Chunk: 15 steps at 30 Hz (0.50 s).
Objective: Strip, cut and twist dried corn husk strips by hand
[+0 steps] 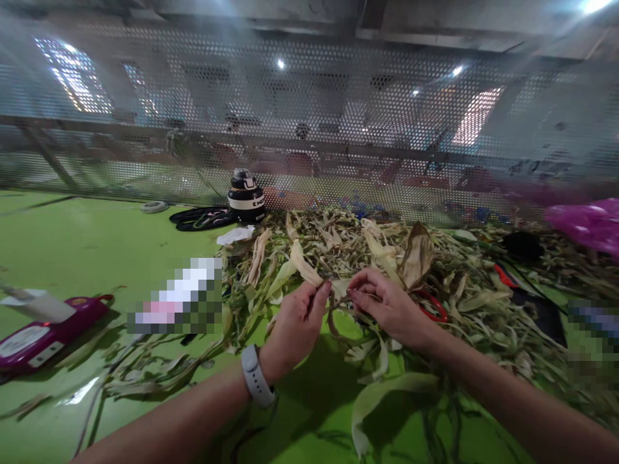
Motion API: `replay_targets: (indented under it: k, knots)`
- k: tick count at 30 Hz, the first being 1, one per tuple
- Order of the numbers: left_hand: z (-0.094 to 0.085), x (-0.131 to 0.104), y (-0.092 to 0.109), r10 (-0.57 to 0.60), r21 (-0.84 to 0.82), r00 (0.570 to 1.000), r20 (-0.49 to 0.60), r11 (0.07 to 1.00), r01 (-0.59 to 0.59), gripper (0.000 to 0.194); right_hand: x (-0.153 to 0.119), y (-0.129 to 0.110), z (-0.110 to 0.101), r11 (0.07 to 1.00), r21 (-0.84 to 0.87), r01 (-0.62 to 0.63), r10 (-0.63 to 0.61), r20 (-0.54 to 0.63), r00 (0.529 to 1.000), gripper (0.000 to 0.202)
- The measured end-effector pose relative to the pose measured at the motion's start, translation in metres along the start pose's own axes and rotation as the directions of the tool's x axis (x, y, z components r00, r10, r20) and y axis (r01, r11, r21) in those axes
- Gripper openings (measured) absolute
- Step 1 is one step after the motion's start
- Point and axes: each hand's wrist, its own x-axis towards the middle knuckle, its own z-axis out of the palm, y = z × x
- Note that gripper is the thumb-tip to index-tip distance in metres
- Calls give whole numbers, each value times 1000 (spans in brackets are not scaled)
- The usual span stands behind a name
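A heap of dried, pale green and tan husk strips [333, 235] spreads over the green table. My left hand [297, 322], with a white band at the wrist, pinches the lower end of a pale husk strip [304, 263] that sticks up to the left. Close to its right, my right hand [384, 306] has thumb and fingertips pressed together on a thin piece of husk [341, 288] between the two hands. A wide, curved green husk [394, 393] lies below my right hand.
A black bottle [245, 200] and a black pouch [200, 218] stand at the back by the perforated metal screen [309, 129]. Red scissor handles [434, 307] lie right of my right hand. A magenta power strip [55, 332] sits at left, a pink plastic bag [587, 222] at right.
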Motion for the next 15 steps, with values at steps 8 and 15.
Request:
replay_targets:
  k: [8, 15]
  knots:
    - [2, 2, -3, -44, -69, 999, -32, 997, 41, 30, -1, -5, -1, 999, -50, -14, 16, 37, 999, 21]
    - [7, -3, -6, -108, -151, 986, 131, 980, 128, 32, -3, -10, 12, 983, 137, -125, 112, 96, 989, 24]
